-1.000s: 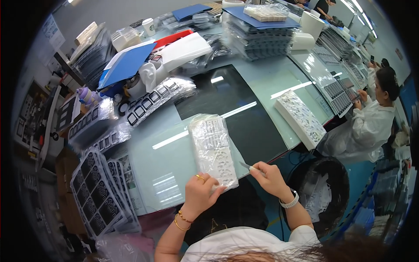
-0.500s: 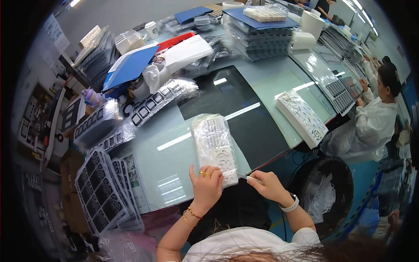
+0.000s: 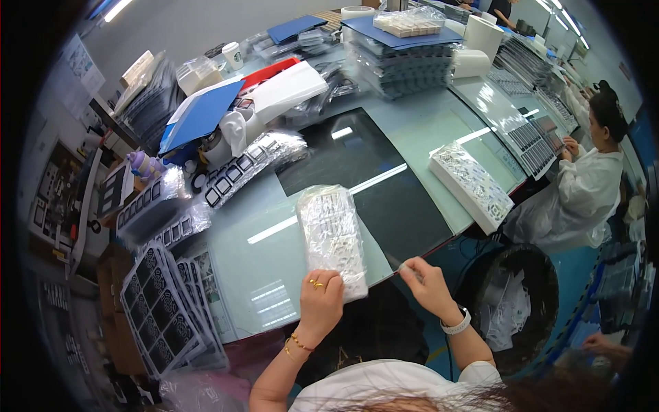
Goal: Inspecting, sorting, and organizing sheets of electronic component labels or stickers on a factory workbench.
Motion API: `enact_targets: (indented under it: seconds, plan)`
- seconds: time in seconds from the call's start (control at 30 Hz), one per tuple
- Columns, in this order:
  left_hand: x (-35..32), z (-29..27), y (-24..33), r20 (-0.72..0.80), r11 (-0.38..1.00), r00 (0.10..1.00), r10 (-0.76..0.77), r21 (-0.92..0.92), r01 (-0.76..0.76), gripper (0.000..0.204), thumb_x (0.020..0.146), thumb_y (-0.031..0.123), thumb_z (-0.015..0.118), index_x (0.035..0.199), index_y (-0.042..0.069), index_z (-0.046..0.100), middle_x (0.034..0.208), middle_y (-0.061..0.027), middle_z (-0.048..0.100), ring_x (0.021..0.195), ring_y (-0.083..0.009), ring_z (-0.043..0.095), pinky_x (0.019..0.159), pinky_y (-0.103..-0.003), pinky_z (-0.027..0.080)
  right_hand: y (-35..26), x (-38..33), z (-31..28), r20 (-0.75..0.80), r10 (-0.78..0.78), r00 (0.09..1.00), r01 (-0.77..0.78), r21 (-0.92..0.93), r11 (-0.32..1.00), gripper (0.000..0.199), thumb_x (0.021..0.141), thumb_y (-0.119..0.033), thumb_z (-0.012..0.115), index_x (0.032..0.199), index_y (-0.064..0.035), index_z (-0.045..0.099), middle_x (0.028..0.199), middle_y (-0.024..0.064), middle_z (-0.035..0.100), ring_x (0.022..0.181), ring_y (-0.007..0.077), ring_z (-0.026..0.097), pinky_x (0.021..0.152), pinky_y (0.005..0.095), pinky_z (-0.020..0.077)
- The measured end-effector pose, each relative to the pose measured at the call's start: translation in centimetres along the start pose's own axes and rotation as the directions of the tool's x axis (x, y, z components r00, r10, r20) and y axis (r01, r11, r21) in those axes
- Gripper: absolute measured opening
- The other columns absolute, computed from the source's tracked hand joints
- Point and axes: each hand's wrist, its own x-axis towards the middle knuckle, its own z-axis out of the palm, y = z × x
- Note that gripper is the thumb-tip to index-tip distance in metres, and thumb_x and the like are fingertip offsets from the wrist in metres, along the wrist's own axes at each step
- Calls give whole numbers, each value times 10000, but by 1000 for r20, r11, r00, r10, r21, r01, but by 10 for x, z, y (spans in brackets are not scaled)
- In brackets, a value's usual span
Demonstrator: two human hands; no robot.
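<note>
the left hand [image 3: 321, 299] clamps the wrapped pack [image 3: 332, 230], likely steadying it. right of the pack, the right hand [image 3: 423, 283] pinches a thin blurred tool [image 3: 395, 266].

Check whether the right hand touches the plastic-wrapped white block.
Apart: the head view shows a plain gap between the right hand and the right edge of the plastic-wrapped white block.

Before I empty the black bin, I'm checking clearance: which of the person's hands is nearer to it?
Right. The right hand is just left of the bin in the picture; the left hand is farther left, at the wrapped package's near end.
</note>
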Motion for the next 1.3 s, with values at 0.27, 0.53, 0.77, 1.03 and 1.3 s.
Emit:
enact_targets:
  seconds: [0.27, 0.53, 0.77, 1.03, 1.3]
  plan:
    - [26, -53, -28, 309, 997, 950, -49, 71, 29, 298, 845, 269, 741, 1089, 121, 657, 1235, -81, 616, 1171, -327, 562, 1072, -516, 377, 15, 82, 10, -110, -312, 944, 256, -353, 900, 243, 1017, -206, 525, 1003, -14, 673, 895, 199, 700, 847, 402, 664, 734, 443, 523]
    - [73, 31, -69, 293, 958, 945, -144, 279, 60, 522, 990, 402, 530, 1491, 262, 497, 1615, -30, 370, 1531, -325, 220, 1180, -631, 182, 10, 122, 56, -16, -89, 996, 74, -410, 909, 255, 995, -263, 531, 994, -50, 672, 836, 198, 716, 807, 421, 683, 744, 500, 536]
    - [77, 31, -68, 281, 967, 947, -155, 238, 88, 533, 985, 379, 537, 1502, 258, 481, 1621, -26, 356, 1526, -320, 230, 1186, -632, 158, 25, 131, 55, -127, -103, 987, 69, -252, 965, 253, 985, -205, 547, 1003, 4, 688, 844, 204, 714, 783, 374, 699, 724, 431, 536]
    - [76, 29, -69, 270, 972, 950, -158, 210, 102, 529, 983, 368, 542, 1497, 254, 491, 1615, -33, 367, 1525, -320, 235, 1191, -631, 159, 17, 130, 53, -23, -112, 993, 112, -4, 994, 259, 971, -195, 535, 964, 15, 687, 861, 224, 705, 809, 407, 688, 725, 455, 534]
    - [76, 28, -69, 258, 973, 953, -157, 207, 104, 525, 982, 337, 532, 1497, 246, 490, 1610, -38, 375, 1528, -319, 228, 1197, -609, 159, 16, 97, 60, 57, -123, 991, 128, -96, 987, 237, 990, -180, 531, 1002, 23, 653, 807, 207, 693, 738, 372, 683, 671, 423, 518]
